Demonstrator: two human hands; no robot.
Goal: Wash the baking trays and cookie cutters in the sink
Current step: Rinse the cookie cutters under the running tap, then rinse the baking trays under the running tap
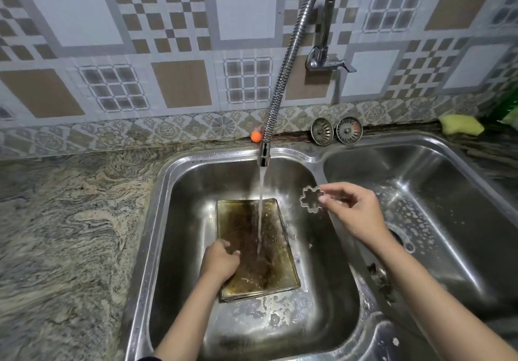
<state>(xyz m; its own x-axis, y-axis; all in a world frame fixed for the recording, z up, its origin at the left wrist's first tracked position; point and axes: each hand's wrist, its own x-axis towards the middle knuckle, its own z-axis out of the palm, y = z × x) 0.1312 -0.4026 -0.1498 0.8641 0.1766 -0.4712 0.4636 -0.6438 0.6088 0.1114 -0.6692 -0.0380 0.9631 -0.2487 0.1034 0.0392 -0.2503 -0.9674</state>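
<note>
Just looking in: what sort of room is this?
Most likely a home kitchen: a double steel sink under a running tap, a tiled wall, and a dirty tray being washed.

Brown-stained baking tray [256,248], silver flower cutter [311,200], orange ball [256,136], checkered tiles [168,10].

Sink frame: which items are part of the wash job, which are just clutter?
Job:
- baking trays, stacked in the left basin, left hand on them
- flower cookie cutter, pinched by right hand
- running tap

Lying about:
- two sink strainers
- orange ball
- yellow sponge
</note>
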